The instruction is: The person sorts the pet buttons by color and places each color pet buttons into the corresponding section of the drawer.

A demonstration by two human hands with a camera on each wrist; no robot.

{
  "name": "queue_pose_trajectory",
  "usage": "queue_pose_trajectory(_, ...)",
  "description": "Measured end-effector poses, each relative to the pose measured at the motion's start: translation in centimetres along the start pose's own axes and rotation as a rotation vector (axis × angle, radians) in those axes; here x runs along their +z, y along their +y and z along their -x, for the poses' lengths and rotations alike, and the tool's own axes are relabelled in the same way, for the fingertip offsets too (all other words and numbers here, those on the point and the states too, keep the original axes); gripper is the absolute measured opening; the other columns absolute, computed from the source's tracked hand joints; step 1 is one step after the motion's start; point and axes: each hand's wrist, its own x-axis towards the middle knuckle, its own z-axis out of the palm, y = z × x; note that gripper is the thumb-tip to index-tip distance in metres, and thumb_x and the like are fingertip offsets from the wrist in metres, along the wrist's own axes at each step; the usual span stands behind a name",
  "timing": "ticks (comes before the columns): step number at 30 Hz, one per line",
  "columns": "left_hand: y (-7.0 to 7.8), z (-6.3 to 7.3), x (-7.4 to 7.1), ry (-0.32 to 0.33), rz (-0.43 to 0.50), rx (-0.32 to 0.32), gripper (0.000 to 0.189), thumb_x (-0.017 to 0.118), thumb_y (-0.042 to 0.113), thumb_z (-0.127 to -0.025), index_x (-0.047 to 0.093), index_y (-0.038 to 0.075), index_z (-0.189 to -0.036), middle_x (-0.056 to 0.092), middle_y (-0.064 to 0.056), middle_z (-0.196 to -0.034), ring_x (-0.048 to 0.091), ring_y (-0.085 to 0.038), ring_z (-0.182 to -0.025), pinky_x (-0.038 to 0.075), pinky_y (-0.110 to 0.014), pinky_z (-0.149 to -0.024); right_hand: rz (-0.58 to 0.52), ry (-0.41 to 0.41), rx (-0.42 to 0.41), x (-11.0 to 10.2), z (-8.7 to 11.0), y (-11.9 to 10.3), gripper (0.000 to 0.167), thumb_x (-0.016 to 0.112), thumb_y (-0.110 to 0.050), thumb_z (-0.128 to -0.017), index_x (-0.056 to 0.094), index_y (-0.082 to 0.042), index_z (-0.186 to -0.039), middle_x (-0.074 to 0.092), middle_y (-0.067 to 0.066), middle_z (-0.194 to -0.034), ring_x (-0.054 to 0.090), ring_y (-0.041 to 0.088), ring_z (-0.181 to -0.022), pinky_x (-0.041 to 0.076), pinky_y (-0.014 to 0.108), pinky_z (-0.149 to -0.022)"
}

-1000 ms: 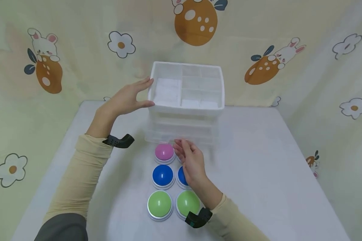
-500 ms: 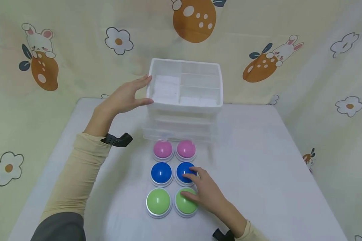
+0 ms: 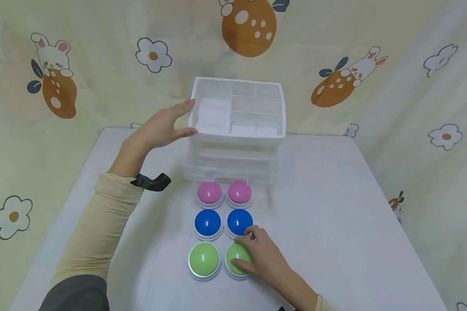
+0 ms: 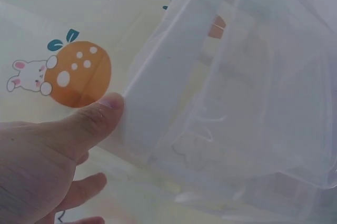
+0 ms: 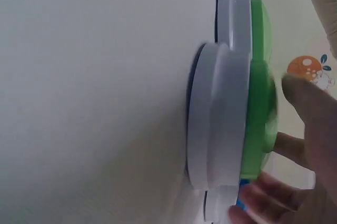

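- Currently, the two hands hold nothing in a clenched grip.
- At centre-left of the head view, the left hand [image 3: 159, 127] has its fingers spread, thumb and fingertips resting against the left side of a white plastic organizer with a divided top tray [image 3: 237, 138].
- That organizer stands at upper centre on the white bench [image 3: 327, 207], a translucent plastic drawer section [image 3: 233, 166] beneath the tray.
- At lower centre-right, the right hand [image 3: 266, 259] has loosely bent fingers over the right-hand green domed button with a pale round base [image 3: 237, 255]; contact cannot be told.
- Left of it sits a matching green domed button [image 3: 204, 259]; above come two blue domed buttons [image 3: 207, 223], then two pink domed buttons [image 3: 209, 192].
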Motion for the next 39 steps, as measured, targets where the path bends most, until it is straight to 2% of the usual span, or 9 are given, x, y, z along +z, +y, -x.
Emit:
queue_pose_trajectory(5, -0.3, 0.0, 0.0, 0.012, -0.002, 0.007, 0.083, 0.063, 0.043, -0.089, 0.013, 0.024, -0.153, 0.014, 0.001, -0.160, 0.017, -0.023, -0.147, 0.021, -0.045, -0.119, 0.048, -0.129, -0.020, 0.1, 0.6, -0.8, 0.072, 0.073, -0.058, -0.071, 0.055, -0.024, -0.132, 0.052, 0.004, -0.122, 0.053, 0.017, -0.100, 0.054, 0.034, -0.079)
queue_pose_trajectory(13, -0.7, 0.1, 0.2, 0.019, 0.008, 0.015, 0.083, 0.063, 0.042, -0.089, 0.014, 0.023, -0.153, 0.015, 0.001, -0.160, 0.017, -0.023, -0.147, 0.021, -0.045, -0.119, 0.036, -0.199, 0.004, -1.1, 0.8, -1.5, 0.079, 0.080, -0.048, -0.069, 0.051, -0.021, -0.137, 0.051, 0.006, -0.131, 0.053, 0.022, -0.111, 0.056, 0.039, -0.081)
queue_pose_trajectory(16, -0.7, -0.1, 0.3, 0.017, 0.002, 0.023, 0.083, 0.062, 0.043, -0.090, 0.013, 0.023, -0.153, 0.014, 0.001, -0.160, 0.017, -0.023, -0.147, 0.021, -0.045, -0.119, -0.015, -0.194, -0.010, -3.2, 0.4, -2.0, 0.079, 0.079, -0.050, -0.069, 0.053, -0.019, -0.137, 0.054, 0.004, -0.128, 0.055, 0.020, -0.110, 0.055, 0.038, -0.086)
queue_pose_trajectory(19, -0.7, -0.2, 0.3, 0.010, -0.005, 0.038, 0.083, 0.062, 0.045, -0.090, 0.014, 0.023, -0.153, 0.014, 0.001, -0.160, 0.017, -0.022, -0.147, 0.021, -0.044, -0.119, -0.089, -0.088, -0.059, -6.7, -0.5, -2.8, 0.081, 0.080, -0.050, -0.069, 0.052, -0.017, -0.137, 0.056, 0.002, -0.127, 0.058, 0.019, -0.112, 0.054, 0.037, -0.091)
queue_pose_trajectory(21, -0.7, -0.3, 0.2, 0.010, -0.009, 0.049, 0.083, 0.062, 0.045, -0.089, 0.014, 0.021, -0.153, 0.015, 0.000, -0.160, 0.017, -0.023, -0.147, 0.020, -0.043, -0.120, -0.131, 0.026, -0.093, -9.7, -1.7, -3.6, 0.081, 0.080, -0.048, -0.069, 0.051, -0.015, -0.138, 0.057, 0.003, -0.129, 0.059, 0.021, -0.114, 0.053, 0.038, -0.093)
queue_pose_trajectory(24, -0.8, -0.3, 0.0, 0.019, -0.009, 0.053, 0.083, 0.063, 0.044, -0.089, 0.016, 0.021, -0.153, 0.016, 0.000, -0.160, 0.018, -0.023, -0.147, 0.020, -0.043, -0.120, -0.166, 0.171, -0.114, -13.7, -4.7, -4.7, 0.079, 0.080, -0.043, -0.073, 0.048, -0.013, -0.139, 0.055, 0.006, -0.133, 0.060, 0.023, -0.111, 0.055, 0.039, -0.089)
queue_pose_trajectory(27, -0.9, -0.3, 0.0, 0.033, 0.011, 0.053, 0.082, 0.064, 0.042, -0.089, 0.018, 0.021, -0.153, 0.018, 0.000, -0.159, 0.018, -0.023, -0.147, 0.020, -0.044, -0.120, -0.154, 0.184, -0.087, -16.1, -8.5, -5.2, 0.073, 0.076, -0.044, -0.078, 0.047, -0.015, -0.139, 0.054, 0.005, -0.133, 0.058, 0.022, -0.112, 0.055, 0.037, -0.090)
queue_pose_trajectory(32, -1.2, -0.3, 0.4, 0.042, 0.038, 0.068, 0.081, 0.066, 0.042, -0.088, 0.021, 0.021, -0.152, 0.020, -0.001, -0.159, 0.020, -0.024, -0.147, 0.022, -0.044, -0.119, -0.145, 0.113, -0.085, -16.5, -13.3, -4.4, 0.056, 0.072, -0.045, -0.082, 0.059, -0.016, -0.128, 0.064, 0.002, -0.119, 0.059, 0.018, -0.105, 0.052, 0.034, -0.088)
queue_pose_trajectory(39, -1.0, -0.1, 0.3, 0.054, 0.038, 0.075, 0.081, 0.066, 0.042, -0.087, 0.022, 0.020, -0.152, 0.021, -0.001, -0.159, 0.021, -0.024, -0.146, 0.022, -0.044, -0.119, -0.190, 0.116, -0.013, -15.5, -15.7, -3.8, 0.048, 0.069, -0.046, -0.084, 0.064, -0.016, -0.122, 0.065, 0.001, -0.102, 0.055, 0.018, -0.089, 0.048, 0.031, -0.073)
